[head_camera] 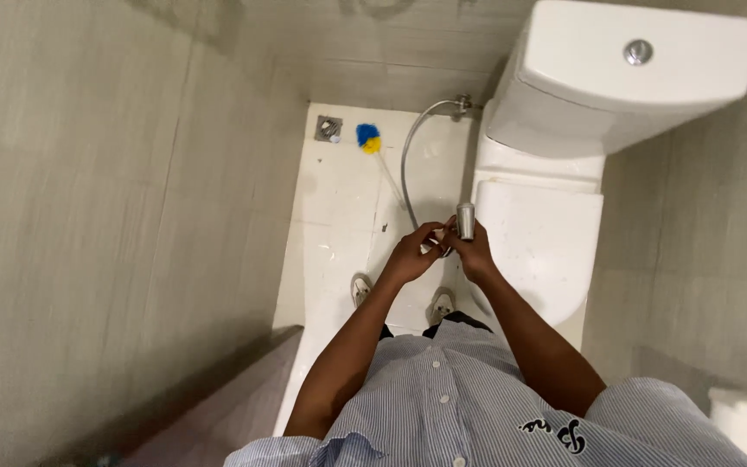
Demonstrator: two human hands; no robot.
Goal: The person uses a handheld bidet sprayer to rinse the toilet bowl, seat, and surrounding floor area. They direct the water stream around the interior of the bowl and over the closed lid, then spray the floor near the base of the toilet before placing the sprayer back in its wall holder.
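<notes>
We hold a chrome handheld bidet sprayer (465, 221) above the white floor tiles (330, 216), just left of the closed white toilet lid (538, 242). If the trigger gets squeezed, water could spray our striped shirt (469, 398) — that is our guess. Both forearms reach forward; right hand (475, 252) fingers clamp the sprayer, left hand (412, 255) fingers pinch its base — its grey hose (408, 151) trails behind.

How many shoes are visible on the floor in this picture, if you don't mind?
2: a left shoe below the left hand, and a right shoe below the right hand, both partly hidden by the arms.
</notes>
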